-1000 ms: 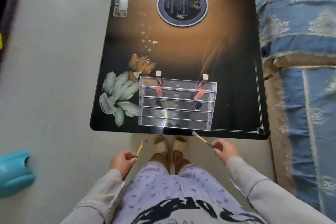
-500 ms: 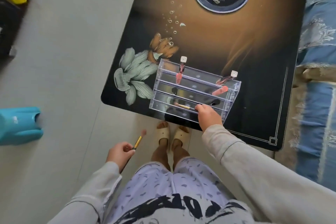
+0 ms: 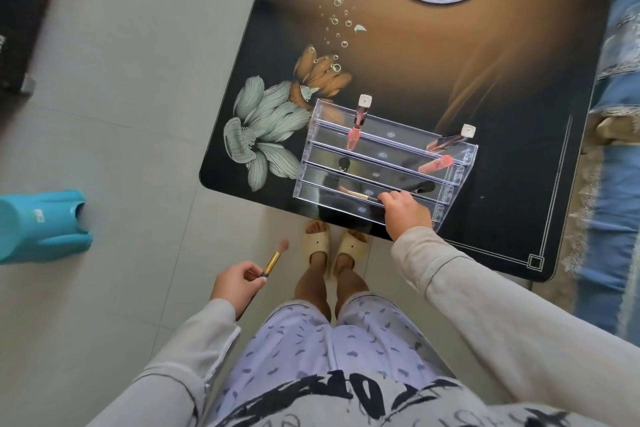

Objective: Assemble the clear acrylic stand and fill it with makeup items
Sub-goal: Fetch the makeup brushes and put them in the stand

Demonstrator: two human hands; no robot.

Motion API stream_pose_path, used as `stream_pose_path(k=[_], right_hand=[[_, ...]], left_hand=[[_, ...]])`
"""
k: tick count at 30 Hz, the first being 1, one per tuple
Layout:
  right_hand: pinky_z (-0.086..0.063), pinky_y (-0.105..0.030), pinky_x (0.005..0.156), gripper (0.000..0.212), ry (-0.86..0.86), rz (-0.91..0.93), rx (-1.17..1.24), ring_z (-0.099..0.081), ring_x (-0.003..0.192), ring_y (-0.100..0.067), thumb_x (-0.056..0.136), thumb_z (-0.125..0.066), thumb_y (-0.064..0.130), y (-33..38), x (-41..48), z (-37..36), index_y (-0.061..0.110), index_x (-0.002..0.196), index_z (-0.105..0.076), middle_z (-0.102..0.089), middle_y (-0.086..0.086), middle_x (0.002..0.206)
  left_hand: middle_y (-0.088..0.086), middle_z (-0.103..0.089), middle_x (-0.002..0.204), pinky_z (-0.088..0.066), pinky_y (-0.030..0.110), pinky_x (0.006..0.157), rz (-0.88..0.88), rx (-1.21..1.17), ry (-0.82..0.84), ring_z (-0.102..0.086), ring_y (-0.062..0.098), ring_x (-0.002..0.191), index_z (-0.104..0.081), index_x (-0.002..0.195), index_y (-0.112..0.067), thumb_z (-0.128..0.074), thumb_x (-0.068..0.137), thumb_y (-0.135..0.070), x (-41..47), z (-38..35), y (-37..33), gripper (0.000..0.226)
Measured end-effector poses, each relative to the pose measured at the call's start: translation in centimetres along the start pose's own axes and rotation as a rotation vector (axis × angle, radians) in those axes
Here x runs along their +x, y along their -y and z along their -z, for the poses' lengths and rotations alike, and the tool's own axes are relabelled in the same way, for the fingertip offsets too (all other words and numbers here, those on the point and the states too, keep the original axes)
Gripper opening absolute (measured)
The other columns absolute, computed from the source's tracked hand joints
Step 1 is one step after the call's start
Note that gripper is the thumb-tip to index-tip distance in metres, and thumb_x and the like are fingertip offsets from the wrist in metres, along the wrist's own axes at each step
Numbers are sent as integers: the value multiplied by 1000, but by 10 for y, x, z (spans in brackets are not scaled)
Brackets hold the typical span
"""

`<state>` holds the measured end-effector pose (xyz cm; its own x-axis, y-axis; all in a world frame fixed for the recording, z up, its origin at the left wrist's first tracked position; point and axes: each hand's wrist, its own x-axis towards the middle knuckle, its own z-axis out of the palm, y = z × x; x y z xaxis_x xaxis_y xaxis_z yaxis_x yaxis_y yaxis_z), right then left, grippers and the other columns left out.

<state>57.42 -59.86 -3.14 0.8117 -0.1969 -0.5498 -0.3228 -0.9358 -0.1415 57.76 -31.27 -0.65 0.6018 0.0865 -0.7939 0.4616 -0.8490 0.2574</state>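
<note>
The right hand point(image 3: 405, 215) is hiding the handle of a brush point(image 3: 358, 195), its fingers pinching it inside a low tier of the acrylic stand point(image 3: 388, 152), which is sitting by the surface's point(image 3: 415, 62) near edge. The left hand point(image 3: 239, 282) is gripping a second brush point(image 3: 273, 260), its handle end hidden.

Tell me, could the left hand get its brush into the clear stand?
Probably yes, after reaching forward: nothing lies between the left hand and the clear stand, and the right hand covers only its right front.
</note>
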Motion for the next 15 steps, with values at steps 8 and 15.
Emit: stream_pose_path(k=[8,15], right_hand=[[-42,-36,98,35,-159,21,187,-53,113,-29,88,-51,1,-7,-23,-3,5,122,-55,-60,-13,123],[-44,-29,95,30,-152,-154,414,-58,106,-27,86,-50,-3,-29,-82,-31,2,114,-62,-64,-14,112]], left_hand=[[8,-62,81,-45,27,78,-19,46,11,-56,22,79,-68,91,-5,-64,82,-12,11,6,-15,12],[12,-61,88,-52,36,78,-17,-230,53,-57,25,86,-60,85,-8,-63,83,-8,18,-6,-59,4]])
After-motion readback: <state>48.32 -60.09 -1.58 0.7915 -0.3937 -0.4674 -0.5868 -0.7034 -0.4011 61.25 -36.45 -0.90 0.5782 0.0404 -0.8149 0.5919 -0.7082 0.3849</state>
